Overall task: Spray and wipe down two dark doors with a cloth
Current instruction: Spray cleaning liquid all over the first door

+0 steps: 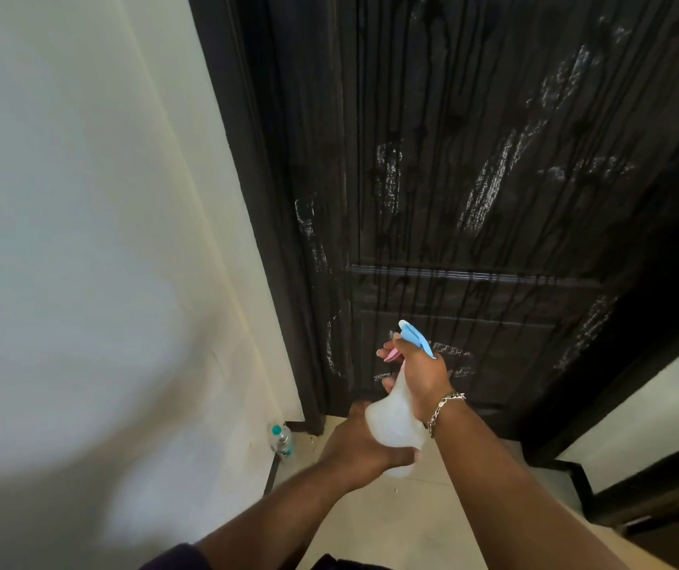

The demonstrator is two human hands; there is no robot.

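Right hand [416, 374] grips the spray bottle [395, 421] by its neck, nozzle aimed at the lower panel of the wet, streaked dark door [473, 178]. Left hand [360, 446] cups the bottle's base.

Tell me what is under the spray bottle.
The left hand cups the base of the spray bottle, which the right hand grips at the neck. Below lies pale floor; the bottle's underside is hidden.

wall [82, 199] close left, water bottle [283, 440] at its foot
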